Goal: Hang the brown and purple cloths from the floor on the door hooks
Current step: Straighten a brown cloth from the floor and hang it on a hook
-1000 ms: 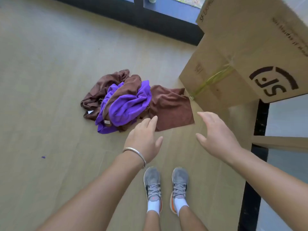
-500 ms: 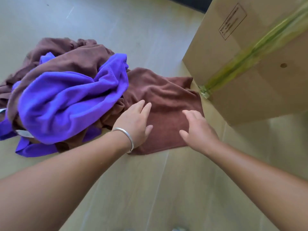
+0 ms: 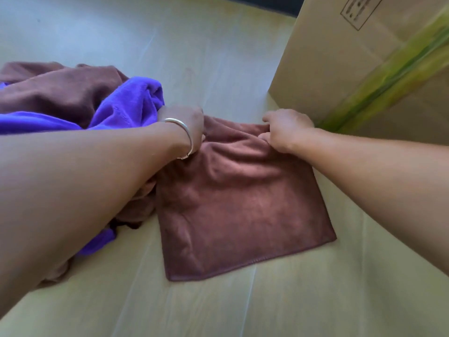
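Two hands grasp the flat brown cloth (image 3: 243, 215) on the floor (image 3: 218, 307).
Left hand (image 3: 187, 122) and right hand (image 3: 284, 130) pinch its far edge; purple cloth (image 3: 126, 110) lies left.

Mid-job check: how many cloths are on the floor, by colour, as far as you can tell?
Brown: 2, the flat brown cloth and the brown heap
Purple: 1, the purple cloth, tangled in that heap; more may be hidden
Total: 3
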Action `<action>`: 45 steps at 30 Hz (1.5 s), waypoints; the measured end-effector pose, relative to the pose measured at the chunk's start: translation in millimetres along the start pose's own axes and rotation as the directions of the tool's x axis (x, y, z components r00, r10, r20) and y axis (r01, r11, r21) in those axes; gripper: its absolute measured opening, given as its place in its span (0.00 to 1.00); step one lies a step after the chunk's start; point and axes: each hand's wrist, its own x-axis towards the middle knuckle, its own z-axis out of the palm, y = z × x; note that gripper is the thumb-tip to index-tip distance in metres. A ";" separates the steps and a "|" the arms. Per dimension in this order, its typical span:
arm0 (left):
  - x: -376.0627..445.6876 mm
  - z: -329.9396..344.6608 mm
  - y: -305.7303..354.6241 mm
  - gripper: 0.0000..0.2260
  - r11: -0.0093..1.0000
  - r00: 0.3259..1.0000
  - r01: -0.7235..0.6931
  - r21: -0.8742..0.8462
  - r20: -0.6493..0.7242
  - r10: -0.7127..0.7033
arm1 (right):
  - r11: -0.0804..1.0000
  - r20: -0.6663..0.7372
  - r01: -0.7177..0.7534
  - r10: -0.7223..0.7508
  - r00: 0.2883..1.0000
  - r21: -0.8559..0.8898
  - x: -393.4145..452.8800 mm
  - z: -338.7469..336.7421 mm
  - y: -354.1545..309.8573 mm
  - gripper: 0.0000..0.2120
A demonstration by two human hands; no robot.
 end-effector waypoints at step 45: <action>-49.5 18.2 -18.1 0.27 0.957 0.957 -0.205 0.204 0.247 0.153 | 0.937 0.078 0.101 -0.134 0.988 0.333 -51.2 27.8 -52.1 0.27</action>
